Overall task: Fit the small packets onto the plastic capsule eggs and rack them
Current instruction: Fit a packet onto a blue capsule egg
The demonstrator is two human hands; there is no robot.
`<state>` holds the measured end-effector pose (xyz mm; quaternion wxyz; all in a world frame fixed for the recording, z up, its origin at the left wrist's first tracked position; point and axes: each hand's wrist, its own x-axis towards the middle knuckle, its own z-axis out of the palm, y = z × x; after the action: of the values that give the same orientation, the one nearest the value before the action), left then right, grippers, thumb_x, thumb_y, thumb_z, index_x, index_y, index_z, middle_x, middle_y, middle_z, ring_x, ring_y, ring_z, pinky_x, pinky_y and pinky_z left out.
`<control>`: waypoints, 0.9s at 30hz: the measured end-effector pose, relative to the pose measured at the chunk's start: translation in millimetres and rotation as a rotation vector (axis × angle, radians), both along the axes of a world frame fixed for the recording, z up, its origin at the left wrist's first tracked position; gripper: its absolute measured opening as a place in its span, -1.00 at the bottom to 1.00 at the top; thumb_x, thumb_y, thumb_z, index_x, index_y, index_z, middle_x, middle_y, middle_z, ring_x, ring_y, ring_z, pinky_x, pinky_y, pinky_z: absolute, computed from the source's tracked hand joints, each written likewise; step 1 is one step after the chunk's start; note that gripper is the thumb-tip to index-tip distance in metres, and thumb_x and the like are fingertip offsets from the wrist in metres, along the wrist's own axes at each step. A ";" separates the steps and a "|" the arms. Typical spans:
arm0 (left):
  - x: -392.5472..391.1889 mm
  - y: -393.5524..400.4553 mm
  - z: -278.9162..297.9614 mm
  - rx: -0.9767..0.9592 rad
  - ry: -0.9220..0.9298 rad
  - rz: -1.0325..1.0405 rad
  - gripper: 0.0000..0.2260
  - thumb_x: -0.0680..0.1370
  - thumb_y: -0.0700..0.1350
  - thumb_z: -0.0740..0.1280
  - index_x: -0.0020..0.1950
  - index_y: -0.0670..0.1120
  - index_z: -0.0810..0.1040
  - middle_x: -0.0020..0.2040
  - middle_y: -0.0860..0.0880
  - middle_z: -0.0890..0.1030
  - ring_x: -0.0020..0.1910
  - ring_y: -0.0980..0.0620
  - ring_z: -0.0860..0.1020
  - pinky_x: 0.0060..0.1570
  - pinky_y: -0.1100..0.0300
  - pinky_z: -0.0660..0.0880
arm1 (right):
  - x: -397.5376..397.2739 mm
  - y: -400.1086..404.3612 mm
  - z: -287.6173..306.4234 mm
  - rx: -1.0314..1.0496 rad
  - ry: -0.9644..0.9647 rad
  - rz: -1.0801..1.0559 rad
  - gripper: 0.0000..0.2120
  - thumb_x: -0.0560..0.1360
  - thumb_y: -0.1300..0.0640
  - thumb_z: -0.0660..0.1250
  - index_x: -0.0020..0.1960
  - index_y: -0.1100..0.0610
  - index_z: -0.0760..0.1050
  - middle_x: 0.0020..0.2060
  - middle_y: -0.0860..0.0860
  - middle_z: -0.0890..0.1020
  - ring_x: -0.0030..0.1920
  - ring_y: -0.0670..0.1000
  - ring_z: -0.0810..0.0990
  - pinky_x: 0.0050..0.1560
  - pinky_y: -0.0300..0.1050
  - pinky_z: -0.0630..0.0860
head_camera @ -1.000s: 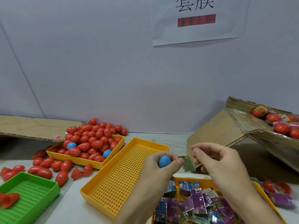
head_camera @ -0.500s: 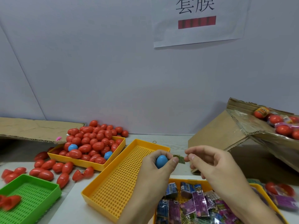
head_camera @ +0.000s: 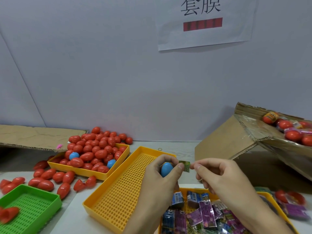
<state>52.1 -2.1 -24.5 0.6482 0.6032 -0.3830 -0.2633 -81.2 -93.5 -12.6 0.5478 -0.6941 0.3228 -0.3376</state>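
- Fingers (head_camera: 181, 166) of the left hand (head_camera: 160, 179) curl round a blue egg (head_camera: 166, 169) above the empty yellow rack (head_camera: 118, 188)
- Right hand (head_camera: 219, 176) pinches a small green packet (head_camera: 184, 165) just beside the egg
- Packet looks light and floppy, best held by its edges; the egg smooth, likely slippery
- Packet's opening is too small to make out
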 end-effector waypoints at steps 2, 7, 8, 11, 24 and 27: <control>0.3 0.2 -0.2 -0.005 -0.006 0.002 -0.89 0.53 -0.05 0.43 -0.20 0.02 0.58 -0.44 0.02 0.45 -0.48 0.12 0.42 -0.42 0.36 0.41 | -0.9 -1.4 -0.5 0.003 -0.017 -0.013 -0.83 0.53 0.11 0.37 -0.17 -0.02 0.71 -0.36 0.01 0.66 -0.40 -0.13 0.53 -0.34 -0.23 0.42; -0.2 -0.1 1.1 -0.020 -0.019 -0.008 -0.89 0.52 -0.06 0.44 -0.20 0.02 0.60 -0.43 0.04 0.47 -0.47 0.11 0.44 -0.40 0.36 0.43 | -0.5 -2.1 -0.9 0.038 -0.024 0.020 -0.85 0.54 0.10 0.36 -0.12 -0.02 0.71 -0.36 0.01 0.65 -0.40 -0.10 0.51 -0.34 -0.24 0.41; -0.4 0.0 1.6 -0.021 -0.024 -0.019 -0.89 0.52 -0.06 0.44 -0.20 0.02 0.60 -0.42 0.04 0.47 -0.47 0.10 0.44 -0.40 0.36 0.43 | 0.0 -2.3 -1.4 0.045 -0.023 0.021 -0.87 0.54 0.09 0.36 -0.09 -0.01 0.70 -0.35 0.01 0.65 -0.40 -0.10 0.52 -0.34 -0.24 0.41; -0.9 1.2 3.6 -0.029 -0.052 -0.054 -0.90 0.52 -0.07 0.44 -0.19 0.02 0.59 -0.41 0.02 0.48 -0.46 0.09 0.45 -0.37 0.35 0.44 | 0.6 -4.1 -3.4 0.060 -0.045 0.008 -0.89 0.55 0.07 0.35 -0.02 0.00 0.67 -0.35 0.02 0.65 -0.40 -0.10 0.51 -0.35 -0.23 0.41; -2.1 1.9 6.0 -0.037 -0.077 -0.093 -0.88 0.51 -0.09 0.45 -0.21 0.03 0.59 -0.38 -0.01 0.48 -0.43 0.05 0.50 -0.32 0.30 0.52 | 0.4 -4.9 -2.3 0.081 -0.036 0.013 -0.78 0.56 -0.01 0.31 -0.13 0.05 0.68 -0.40 0.02 0.55 -0.40 -0.07 0.46 -0.36 -0.19 0.39; -2.3 2.3 6.1 -0.040 -0.093 -0.100 -0.89 0.52 -0.09 0.45 -0.20 0.03 0.59 -0.39 -0.01 0.49 -0.43 0.05 0.51 -0.33 0.29 0.52 | 0.5 -3.2 -1.4 0.072 0.052 0.066 -0.54 0.52 -0.19 0.27 -0.33 0.16 0.55 -0.43 0.08 0.44 -0.39 -0.01 0.40 -0.37 -0.20 0.37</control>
<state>49.8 0.2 -18.5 0.6276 0.5819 -0.4474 -0.2592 -80.7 -96.6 -14.0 0.5746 -0.6929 0.3256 -0.2894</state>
